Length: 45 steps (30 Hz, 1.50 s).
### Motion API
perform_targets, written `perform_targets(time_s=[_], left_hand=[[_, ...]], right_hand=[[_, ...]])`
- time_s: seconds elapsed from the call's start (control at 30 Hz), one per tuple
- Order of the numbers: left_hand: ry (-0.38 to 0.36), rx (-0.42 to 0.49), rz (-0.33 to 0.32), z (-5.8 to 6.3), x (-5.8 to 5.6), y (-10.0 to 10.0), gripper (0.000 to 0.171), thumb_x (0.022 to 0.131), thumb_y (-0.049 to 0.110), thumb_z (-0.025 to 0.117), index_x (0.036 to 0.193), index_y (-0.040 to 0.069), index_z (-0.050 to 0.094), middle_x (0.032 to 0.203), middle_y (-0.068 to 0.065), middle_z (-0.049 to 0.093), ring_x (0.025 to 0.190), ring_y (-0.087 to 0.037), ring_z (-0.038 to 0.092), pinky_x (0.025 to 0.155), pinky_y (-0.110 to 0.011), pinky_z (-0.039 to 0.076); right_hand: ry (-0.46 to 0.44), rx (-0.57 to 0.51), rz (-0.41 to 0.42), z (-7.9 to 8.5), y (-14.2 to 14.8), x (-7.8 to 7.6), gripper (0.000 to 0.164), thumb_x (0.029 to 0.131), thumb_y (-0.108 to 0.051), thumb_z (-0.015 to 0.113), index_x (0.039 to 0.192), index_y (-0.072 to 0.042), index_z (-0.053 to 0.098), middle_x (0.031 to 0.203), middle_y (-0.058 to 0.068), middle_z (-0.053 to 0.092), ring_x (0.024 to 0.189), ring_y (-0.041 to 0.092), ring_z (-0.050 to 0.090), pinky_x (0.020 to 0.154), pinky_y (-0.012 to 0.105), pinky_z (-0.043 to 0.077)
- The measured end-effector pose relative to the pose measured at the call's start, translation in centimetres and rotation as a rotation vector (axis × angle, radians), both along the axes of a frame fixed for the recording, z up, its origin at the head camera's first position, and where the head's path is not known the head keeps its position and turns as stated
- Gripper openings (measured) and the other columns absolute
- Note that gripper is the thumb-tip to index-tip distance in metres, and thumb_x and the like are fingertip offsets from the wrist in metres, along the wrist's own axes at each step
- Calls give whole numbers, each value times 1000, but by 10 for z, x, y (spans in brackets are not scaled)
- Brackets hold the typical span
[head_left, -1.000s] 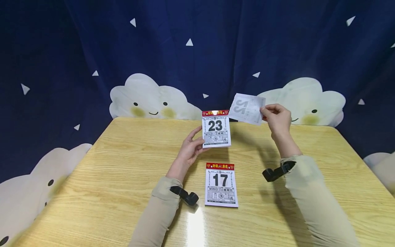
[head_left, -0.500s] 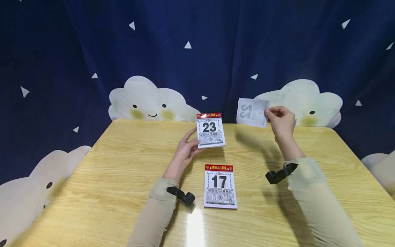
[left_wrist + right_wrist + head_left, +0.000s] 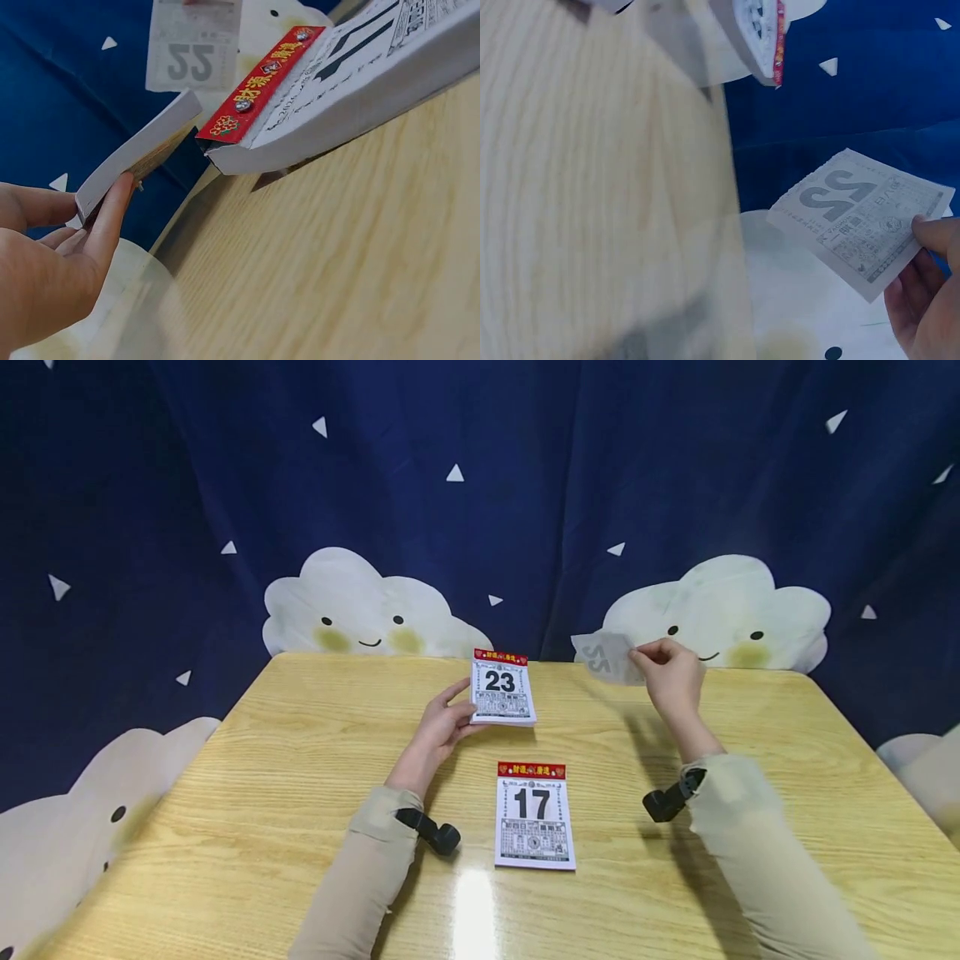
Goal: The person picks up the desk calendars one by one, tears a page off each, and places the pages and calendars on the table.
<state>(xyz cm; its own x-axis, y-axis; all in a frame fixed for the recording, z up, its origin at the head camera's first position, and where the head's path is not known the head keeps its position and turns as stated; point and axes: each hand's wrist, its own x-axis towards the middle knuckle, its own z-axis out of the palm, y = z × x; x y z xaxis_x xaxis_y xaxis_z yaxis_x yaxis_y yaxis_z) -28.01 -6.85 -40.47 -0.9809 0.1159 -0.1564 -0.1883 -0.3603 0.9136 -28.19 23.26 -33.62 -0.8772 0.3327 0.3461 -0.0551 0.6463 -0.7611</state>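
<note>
My left hand [image 3: 442,724] grips a tear-off calendar [image 3: 502,687] by its left side and lower edge; its top sheet reads 23 under a red header. In the left wrist view the thumb and fingers [image 3: 112,217] pinch this pad, seen edge-on and raised off the table. My right hand [image 3: 672,681] pinches a single loose calendar sheet [image 3: 609,658] by one edge, a reversed 22 showing through the thin paper. The sheet's ragged torn edge shows in the right wrist view. A second tear-off calendar [image 3: 534,817], reading 17, lies flat on the table nearer the body.
The wooden table [image 3: 262,827] ends at a back edge just beyond both hands. Behind it hangs a dark blue curtain [image 3: 405,485] with white triangles and smiling clouds. A black wrist camera [image 3: 429,832] is strapped over each sleeve.
The left hand has moved the 23 calendar left and lower, toward the table. The loose sheet first moved right away from it, then lower, and now tilts in the right hand.
</note>
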Motion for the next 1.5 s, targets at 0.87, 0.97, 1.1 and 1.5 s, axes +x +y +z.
perform_targets(time_s=[0.87, 0.97, 1.1, 1.5], left_hand=[[-39, -165, -49, -10, -1, 4, 56, 84, -10, 46, 138, 4, 35, 120, -28, 54, 93, -32, 64, 77, -37, 54], [-24, -224, -56, -10, -1, 4, 55, 85, -9, 46, 138, 3, 35, 120, -27, 54, 87, -27, 65, 76, -36, 55], [20, -367, -36, -6, -1, 4, 51, 86, -7, 49, 135, 1, 39, 116, -28, 56, 78, -22, 65, 74, -36, 56], [65, -626, 49, -7, -1, 8, 43, 80, -6, 58, 123, -2, 54, 98, -19, 62, 73, -21, 63, 60, -28, 56]], right_hand=[[-116, 425, 291, -37, -16, 12, 9, 78, -16, 68, 81, -7, 69, 84, 11, 67, 76, 27, 59, 62, 38, 45], [-163, 445, 315, -40, -20, 12, 7, 78, -15, 69, 79, -8, 68, 78, 7, 67, 71, 23, 58, 58, 34, 43], [-206, 474, 348, -43, -25, 13, 7, 78, -16, 69, 77, -9, 68, 77, 5, 67, 69, 20, 57, 58, 33, 43], [-292, 516, 407, -48, -34, 14, 5, 76, -17, 71, 77, -12, 69, 81, 6, 67, 72, 22, 58, 60, 36, 45]])
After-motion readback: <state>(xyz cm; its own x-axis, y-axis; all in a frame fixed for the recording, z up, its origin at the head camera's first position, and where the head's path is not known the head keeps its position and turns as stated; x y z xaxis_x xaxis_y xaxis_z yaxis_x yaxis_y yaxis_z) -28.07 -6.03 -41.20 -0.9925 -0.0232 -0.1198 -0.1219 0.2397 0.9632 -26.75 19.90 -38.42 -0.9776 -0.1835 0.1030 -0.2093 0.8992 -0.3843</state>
